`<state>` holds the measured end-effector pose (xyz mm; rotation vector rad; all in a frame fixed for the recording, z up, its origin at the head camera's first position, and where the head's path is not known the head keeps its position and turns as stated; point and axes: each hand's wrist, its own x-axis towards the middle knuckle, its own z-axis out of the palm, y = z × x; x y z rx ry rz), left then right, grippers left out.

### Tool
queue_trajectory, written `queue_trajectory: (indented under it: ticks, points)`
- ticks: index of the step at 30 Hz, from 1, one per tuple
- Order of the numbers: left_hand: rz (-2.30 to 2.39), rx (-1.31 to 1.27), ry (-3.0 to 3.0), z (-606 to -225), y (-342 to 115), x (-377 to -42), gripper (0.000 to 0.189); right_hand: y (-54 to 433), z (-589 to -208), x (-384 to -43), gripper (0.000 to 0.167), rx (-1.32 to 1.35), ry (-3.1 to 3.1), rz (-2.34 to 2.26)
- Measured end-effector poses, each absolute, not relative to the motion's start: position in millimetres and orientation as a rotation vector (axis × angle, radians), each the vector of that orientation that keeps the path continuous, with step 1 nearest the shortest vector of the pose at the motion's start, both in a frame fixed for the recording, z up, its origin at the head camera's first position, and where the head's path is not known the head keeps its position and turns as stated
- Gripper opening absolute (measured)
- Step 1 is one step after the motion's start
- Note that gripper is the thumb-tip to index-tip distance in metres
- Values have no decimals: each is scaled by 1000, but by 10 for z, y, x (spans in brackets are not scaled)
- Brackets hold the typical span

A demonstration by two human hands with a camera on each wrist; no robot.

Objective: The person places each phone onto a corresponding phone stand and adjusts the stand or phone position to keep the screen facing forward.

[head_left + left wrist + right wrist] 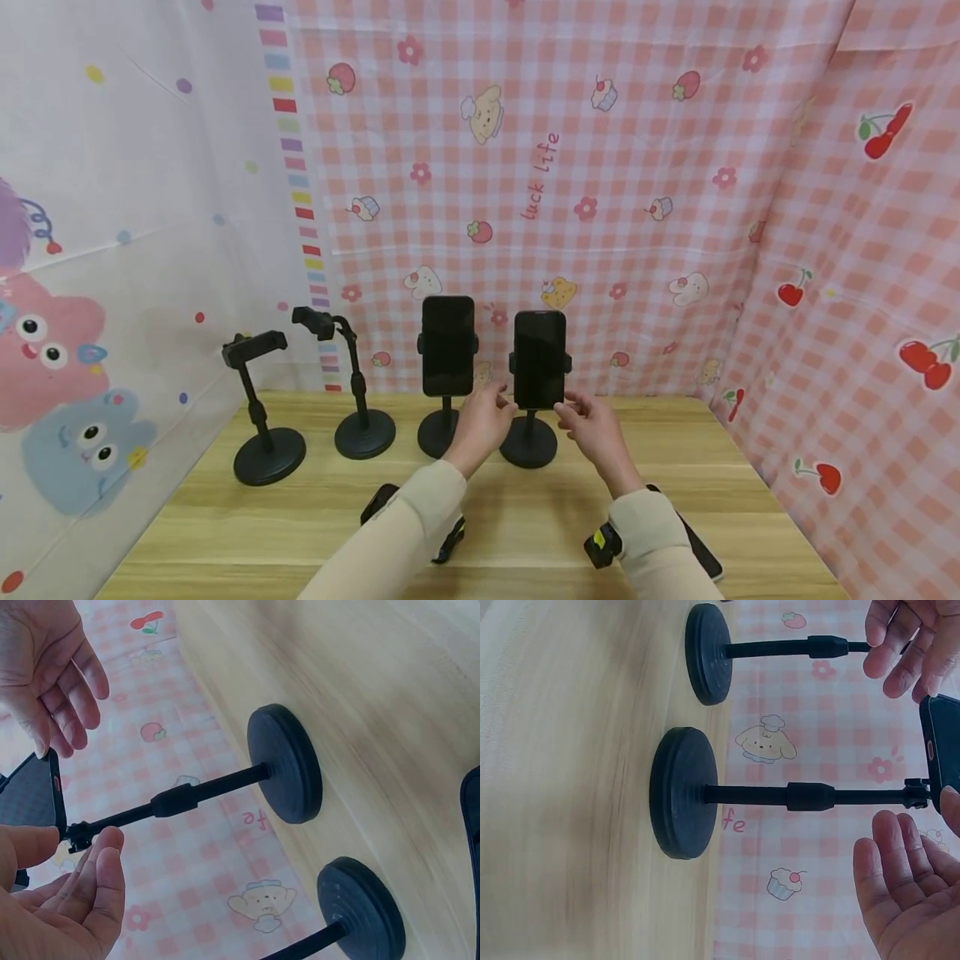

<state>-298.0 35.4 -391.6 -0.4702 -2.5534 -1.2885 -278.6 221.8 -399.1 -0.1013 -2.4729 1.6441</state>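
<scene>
Phone stands (365,433) number four, each with a round black base, in a loose row along the far side of the wooden table (525,533). The two at the left end show bare clamps. The other two carry smartphones: a left-hand smartphone (448,346) and a right-hand smartphone (540,360). A third, flat smartphone (699,546) lies on the table at the right, partly covered by the right sleeve (660,554); a phone-like black slab (378,503) is mostly hidden by the left sleeve (405,533).

The right-hand smartphone sits in the clamp of the rightmost stand (528,443), held at both long sides. Its long axis runs close to vertical, and its dark screen faces the person. Two hands are at its lower end. The left hand (480,421) has its thumb at the lower left corner, with the fingers extended below and behind, apart from the thumb. The right hand (595,429) mirrors it at the lower right corner: thumb against the corner, fingers reaching out loosely, fairly straight and close together. Neither hand is clamped round the phone. A pink checked cloth (637,158) hangs behind the row.
</scene>
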Motion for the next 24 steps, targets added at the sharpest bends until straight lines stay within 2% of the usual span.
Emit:
queue_trajectory:
  ticks: [10, 24]
  points:
    - [-1227, -497, -2612, -4009, 306, -2909, 30, 2254, -4140, -2721, 38, -56, -2444, 1599]
    - [-849, -503, -2955, -4220, 112, -2768, 41, 2305, -4231, -2504, 41, 25, -2687, 1137]
